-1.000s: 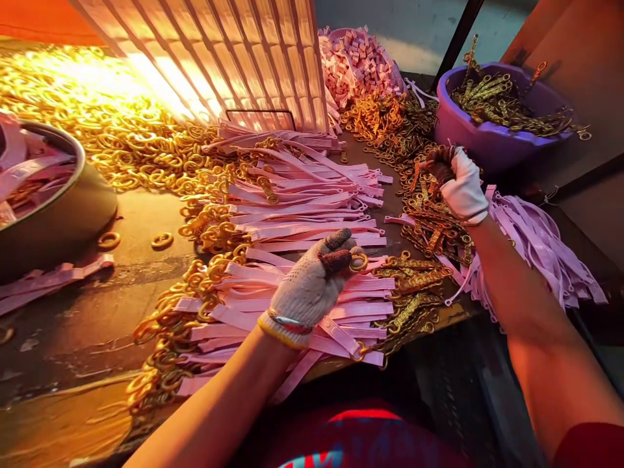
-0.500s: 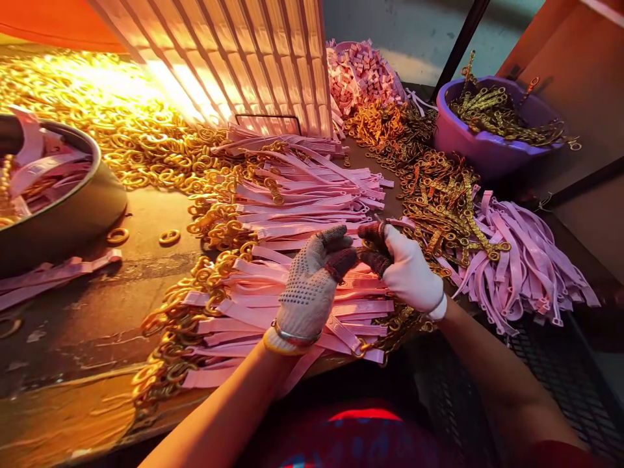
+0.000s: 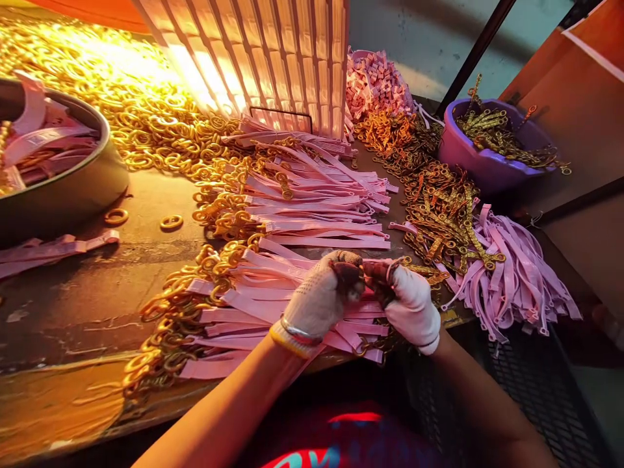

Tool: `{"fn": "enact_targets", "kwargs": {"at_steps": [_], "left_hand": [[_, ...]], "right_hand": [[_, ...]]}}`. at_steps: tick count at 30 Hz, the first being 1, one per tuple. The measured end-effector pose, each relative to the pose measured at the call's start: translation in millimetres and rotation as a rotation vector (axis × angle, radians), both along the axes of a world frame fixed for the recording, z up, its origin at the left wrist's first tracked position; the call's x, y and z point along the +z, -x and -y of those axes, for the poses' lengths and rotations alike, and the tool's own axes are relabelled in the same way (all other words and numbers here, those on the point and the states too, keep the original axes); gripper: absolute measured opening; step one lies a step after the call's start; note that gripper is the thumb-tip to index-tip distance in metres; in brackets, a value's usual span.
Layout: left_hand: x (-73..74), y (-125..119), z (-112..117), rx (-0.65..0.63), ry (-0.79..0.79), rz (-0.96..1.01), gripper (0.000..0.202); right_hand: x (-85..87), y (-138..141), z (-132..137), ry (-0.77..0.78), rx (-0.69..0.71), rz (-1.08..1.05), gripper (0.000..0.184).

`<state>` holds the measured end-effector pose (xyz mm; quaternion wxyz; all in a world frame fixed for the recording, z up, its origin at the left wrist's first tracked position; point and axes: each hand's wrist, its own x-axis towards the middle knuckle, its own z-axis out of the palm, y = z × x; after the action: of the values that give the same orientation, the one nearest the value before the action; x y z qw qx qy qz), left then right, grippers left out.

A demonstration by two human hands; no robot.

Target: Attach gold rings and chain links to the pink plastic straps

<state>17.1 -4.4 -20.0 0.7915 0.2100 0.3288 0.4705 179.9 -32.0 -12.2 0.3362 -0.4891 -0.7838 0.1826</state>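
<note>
My left hand point(image 3: 319, 296), in a dotted white glove with dark fingertips, is closed in a pinch. My right hand point(image 3: 412, 305), gloved in white with dark fingertips, meets it thumb to fingers. A small glint shows between the fingertips; what they hold is too small and covered to make out. Beneath both hands lie pink straps point(image 3: 263, 305) in rows, with gold rings point(image 3: 166, 325) at their left ends. To the right of my right hand are a heap of gold chain pieces point(image 3: 439, 208) and a bunch of looped pink straps point(image 3: 517, 266).
A round pan point(image 3: 110, 156) of pink straps stands at the left. Loose gold rings point(image 3: 160, 140) cover the back left, beside an upright ribbed panel point(image 3: 273, 65). A purple basin point(image 3: 468, 156) of chain pieces stands back right, near a pile of small pink pieces point(image 3: 377, 81).
Both hands have moved down, nearer my body, and remain together at the fingertips. The left fingers have curled in more. The camera view has shifted slightly.
</note>
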Motion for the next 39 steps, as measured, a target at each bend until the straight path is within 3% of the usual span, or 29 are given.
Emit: {"fn": "enact_targets", "kwargs": {"at_steps": [3, 6, 10, 13, 16, 20, 23, 27, 32, 37, 39], "left_hand": [[1.6, -2.8, 3.8, 0.050, -0.192, -0.219, 0.013], [3.2, -2.0, 7.7, 0.135, -0.466, -0.520, 0.020], [3.1, 6.4, 9.4, 0.103, -0.878, -0.877, 0.047], [4.8, 14.0, 9.5, 0.002, -1.022, -0.965, 0.059], [10.0, 19.8, 9.6, 0.029, -0.914, -0.845, 0.051], [15.9, 23.6, 5.8, 0.022, -0.337, -0.275, 0.018], [15.2, 21.8, 2.8, -0.038, -0.130, -0.008, 0.027], [7.9, 16.9, 4.8, 0.015, -0.217, -0.210, 0.029], [5.4, 20.9, 7.0, 0.051, -0.265, -0.271, 0.036], [9.6, 23.5, 12.2, 0.059, -0.326, -0.441, 0.040], [8.8, 19.6, 17.6, 0.014, -0.368, -0.503, 0.034]], "right_hand": [[3.2, 6.6, -4.4, 0.168, -0.127, -0.454, 0.022], [8.9, 13.1, -12.9, 0.338, -0.208, -0.763, 0.024], [12.7, 14.1, -24.9, 0.513, -0.214, -0.913, 0.031], [12.6, 6.5, -35.7, 0.535, -0.253, -0.970, 0.035], [15.8, -1.4, -42.7, 0.480, -0.290, -0.963, 0.035], [21.9, 3.4, -36.3, 0.449, -0.190, -0.825, 0.029], [20.5, 13.6, -26.9, 0.396, -0.094, -0.710, 0.022], [19.8, 18.5, -17.1, 0.312, 0.003, -0.428, 0.023], [35.7, 3.7, -9.2, 0.061, -0.047, 0.140, 0.039], [46.5, -4.5, -8.6, 0.029, 0.002, 0.146, 0.026], [46.8, -0.5, -7.2, 0.075, -0.007, 0.269, 0.024]]}}
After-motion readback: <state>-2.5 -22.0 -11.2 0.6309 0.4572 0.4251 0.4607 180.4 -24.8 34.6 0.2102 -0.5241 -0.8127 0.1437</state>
